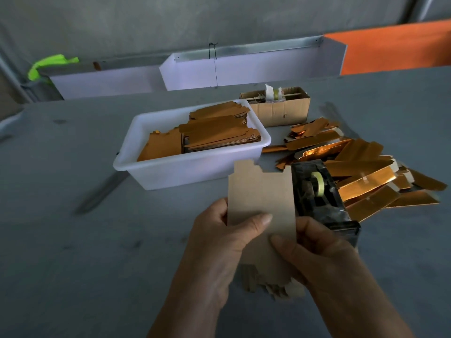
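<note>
My left hand pinches the flat card blank by its left edge, thumb laid across the plain brown face and fingers curled behind. My right hand grips the lower right part the same way, thumb on top. The blank stands up between them above the table, notched end away from me, and its flaps hang below my wrists. I think the risk is a crooked crease. My two thumbs sit at different heights, so if I fold from this grip the panel could buckle off its score line. The tape dispenser is just beyond my right knuckles, its roll facing up, and a careless swing of the blank could knock it or catch the tape. Further out past my left hand is a white tub holding stacked gold blanks, some flat and some leaning. Beyond that, a small open cardboard box holds what looks like tape and scraps, too small to tell for sure. A loose heap of gold pieces spreads out beyond my right hand.
</note>
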`<state>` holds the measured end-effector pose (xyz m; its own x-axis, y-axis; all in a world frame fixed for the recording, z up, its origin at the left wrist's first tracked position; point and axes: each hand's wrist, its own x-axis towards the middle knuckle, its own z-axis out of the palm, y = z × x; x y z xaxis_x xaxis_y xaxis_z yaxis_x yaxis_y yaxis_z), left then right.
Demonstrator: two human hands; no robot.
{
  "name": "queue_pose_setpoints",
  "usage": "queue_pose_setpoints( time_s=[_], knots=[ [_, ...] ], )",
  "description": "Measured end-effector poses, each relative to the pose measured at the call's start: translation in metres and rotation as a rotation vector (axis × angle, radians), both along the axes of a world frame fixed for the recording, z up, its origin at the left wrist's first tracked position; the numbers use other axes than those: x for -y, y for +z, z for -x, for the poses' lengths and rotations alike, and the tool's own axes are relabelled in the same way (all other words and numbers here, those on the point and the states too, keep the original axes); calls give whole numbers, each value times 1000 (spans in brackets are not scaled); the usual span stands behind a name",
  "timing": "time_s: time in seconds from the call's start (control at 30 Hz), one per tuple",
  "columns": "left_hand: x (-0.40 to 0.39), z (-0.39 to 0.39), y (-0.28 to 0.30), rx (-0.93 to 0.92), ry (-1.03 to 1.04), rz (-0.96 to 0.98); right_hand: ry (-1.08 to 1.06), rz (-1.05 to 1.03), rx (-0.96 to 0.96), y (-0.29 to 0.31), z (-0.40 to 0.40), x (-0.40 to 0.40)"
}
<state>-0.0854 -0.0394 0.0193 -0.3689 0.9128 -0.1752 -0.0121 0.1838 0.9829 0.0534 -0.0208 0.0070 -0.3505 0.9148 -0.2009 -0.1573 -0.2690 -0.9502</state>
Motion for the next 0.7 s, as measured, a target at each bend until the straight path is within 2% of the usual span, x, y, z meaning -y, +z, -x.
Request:
queue_pose_setpoints(
  time_s=[0.23, 0.43, 0.5, 0.6, 0.63, 0.7],
  knots=[
    [-1, -4, -4, 39, -15, -34, 3, -77, 24, -4, -2, 0],
    [-2, -5, -9, 25, 16, -22, -44, -168, 156, -9, -3, 0],
    [-2, -7, -10, -31, 49, -45, -131, -273, 282, -12, -3, 3],
    [-2, -13, -11, -86, 94, -92, -304, -688, 684, -11, 3, 9],
    [-2, -14, -11, -98, 94, -102, -340, -790, 769, -10, 5, 10],
    [-2, -17, -12, -113, 82, -113, -350, -864, 846, -8, 11, 14]
  ],
)
